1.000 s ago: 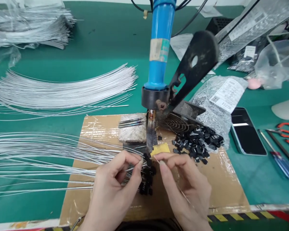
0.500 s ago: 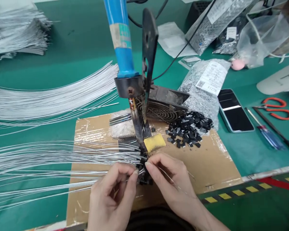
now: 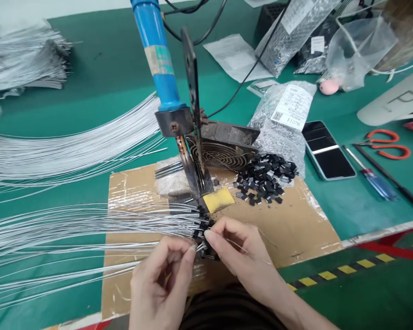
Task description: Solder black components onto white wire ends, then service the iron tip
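Note:
My left hand (image 3: 165, 279) is closed in a pinch on a silvery cable end, just left of the black connectors (image 3: 201, 222). Opposite it, my right hand (image 3: 244, 261) pinches a thin solder wire (image 3: 268, 238), a strand of which trails back past the palm. The fingertips of both hands almost meet; what lies between them is partly hidden. Above them a blue-handled soldering iron (image 3: 163, 87) is fixed tip down in a black metal holder (image 3: 174, 121). Grey-white cables (image 3: 151, 224) run in from the left to the connectors.
Beneath the hands lies a cardboard sheet (image 3: 296, 233) with a yellow sponge (image 3: 218, 200), a pile of black connectors (image 3: 266, 176) and a fan (image 3: 223, 149). Further right are a phone (image 3: 328, 151), a screwdriver (image 3: 376, 181) and orange-handled scissors (image 3: 390, 144). More cables (image 3: 72, 151) lie at left.
The camera view has shifted, so the iron and bench items sit further left. Both hands keep nearly the same pinching pose by the connectors.

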The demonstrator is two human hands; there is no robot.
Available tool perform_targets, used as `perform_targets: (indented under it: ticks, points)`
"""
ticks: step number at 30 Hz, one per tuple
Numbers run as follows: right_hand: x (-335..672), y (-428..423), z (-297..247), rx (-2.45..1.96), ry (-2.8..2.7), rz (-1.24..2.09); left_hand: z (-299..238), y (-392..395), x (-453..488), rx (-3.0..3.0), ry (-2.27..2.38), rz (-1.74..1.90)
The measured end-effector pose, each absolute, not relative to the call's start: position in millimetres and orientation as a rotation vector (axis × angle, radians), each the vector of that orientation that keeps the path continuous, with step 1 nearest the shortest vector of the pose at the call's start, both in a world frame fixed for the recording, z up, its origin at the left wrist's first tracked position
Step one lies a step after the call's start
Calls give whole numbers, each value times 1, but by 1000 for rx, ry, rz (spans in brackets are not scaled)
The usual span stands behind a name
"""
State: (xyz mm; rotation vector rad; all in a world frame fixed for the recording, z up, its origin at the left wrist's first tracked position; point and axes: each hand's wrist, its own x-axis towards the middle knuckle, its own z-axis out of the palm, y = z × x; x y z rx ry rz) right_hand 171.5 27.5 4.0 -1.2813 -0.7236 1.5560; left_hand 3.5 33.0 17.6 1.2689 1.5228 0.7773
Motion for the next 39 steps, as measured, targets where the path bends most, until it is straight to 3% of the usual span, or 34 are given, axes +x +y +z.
perform_targets:
  ticks: [11, 24, 39]
  points:
    - [168, 24, -2, -1268, -731, 1551, 17, 33, 0, 1256, 1505, 787]
    - [168, 16, -11, -1292, -1051, 1214, 16, 31, -2, 1331, 1482, 802]
    - [169, 24, -8, -1130, -497, 1794, 16, 30, 0, 1366, 1507, 827]
